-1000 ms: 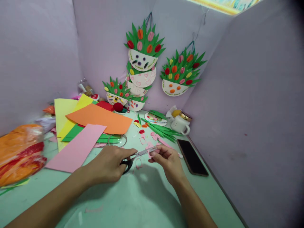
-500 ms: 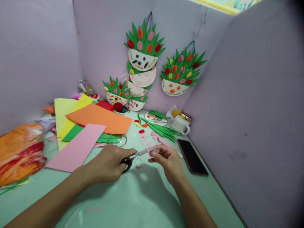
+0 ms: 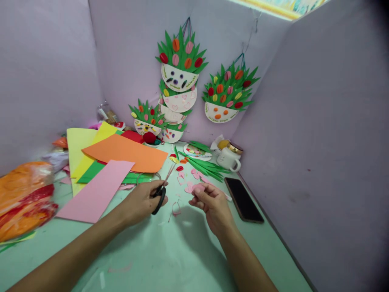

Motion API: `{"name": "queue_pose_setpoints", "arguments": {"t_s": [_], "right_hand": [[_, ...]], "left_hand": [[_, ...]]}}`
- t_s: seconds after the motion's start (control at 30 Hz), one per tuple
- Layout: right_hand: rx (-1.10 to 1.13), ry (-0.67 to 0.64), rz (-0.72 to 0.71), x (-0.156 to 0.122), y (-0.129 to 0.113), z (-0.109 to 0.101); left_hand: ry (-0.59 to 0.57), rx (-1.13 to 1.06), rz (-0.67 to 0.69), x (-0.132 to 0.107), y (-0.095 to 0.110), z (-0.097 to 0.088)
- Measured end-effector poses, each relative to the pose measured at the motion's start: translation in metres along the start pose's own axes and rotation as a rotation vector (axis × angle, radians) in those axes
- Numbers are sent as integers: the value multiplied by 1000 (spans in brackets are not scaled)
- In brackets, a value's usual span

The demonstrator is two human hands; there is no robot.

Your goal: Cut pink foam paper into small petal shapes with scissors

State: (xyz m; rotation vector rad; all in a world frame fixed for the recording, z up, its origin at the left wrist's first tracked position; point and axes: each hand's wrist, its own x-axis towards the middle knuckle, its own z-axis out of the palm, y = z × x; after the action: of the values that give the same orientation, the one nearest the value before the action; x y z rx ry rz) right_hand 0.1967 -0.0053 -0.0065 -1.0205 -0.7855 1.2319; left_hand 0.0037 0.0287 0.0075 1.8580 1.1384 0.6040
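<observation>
Black-handled scissors (image 3: 159, 198) are gripped in my left hand (image 3: 140, 204), their blades tilted up and away from me over the table. My right hand (image 3: 214, 206) pinches a small pink paper piece (image 3: 198, 187) between thumb and fingers. Pink cut pieces (image 3: 189, 187) lie just behind that hand. A thin pink paper scrap (image 3: 176, 208) rests on the table between both hands. Farther back are a red paper oval (image 3: 179, 168) and small orange pieces (image 3: 184, 161).
Coloured paper sheets, orange (image 3: 127, 153) and pink (image 3: 97, 192), lie to the left beside an orange plastic bag (image 3: 22, 198). At right are a phone (image 3: 244, 200) and a white mug (image 3: 228, 158). Green paper strips (image 3: 205, 165) lie behind. Paper flower baskets (image 3: 180, 77) hang on the wall.
The scissors have come away from the pink paper, moving left and turning upward with my left hand. My right hand still holds the pink piece. The view has shifted slightly.
</observation>
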Motion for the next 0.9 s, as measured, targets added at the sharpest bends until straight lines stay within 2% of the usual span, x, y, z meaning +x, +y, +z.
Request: {"name": "queue_pose_setpoints", "arguments": {"t_s": [0.1,0.2,0.47,0.67,0.9], "right_hand": [[-6,-9,9,-2,1,1],[32,-12,17,-4,1,4],[505,50,176,-8,14,20],[535,-1,142,-10,24,23],[514,-49,130,-13,26,23]], "left_hand": [[-68,233,129,-8,7,6],[-76,358,175,-14,10,15],[35,305,192,-21,14,34],[36,337,188,-23,18,33],[106,402,236,-20,8,37]]}}
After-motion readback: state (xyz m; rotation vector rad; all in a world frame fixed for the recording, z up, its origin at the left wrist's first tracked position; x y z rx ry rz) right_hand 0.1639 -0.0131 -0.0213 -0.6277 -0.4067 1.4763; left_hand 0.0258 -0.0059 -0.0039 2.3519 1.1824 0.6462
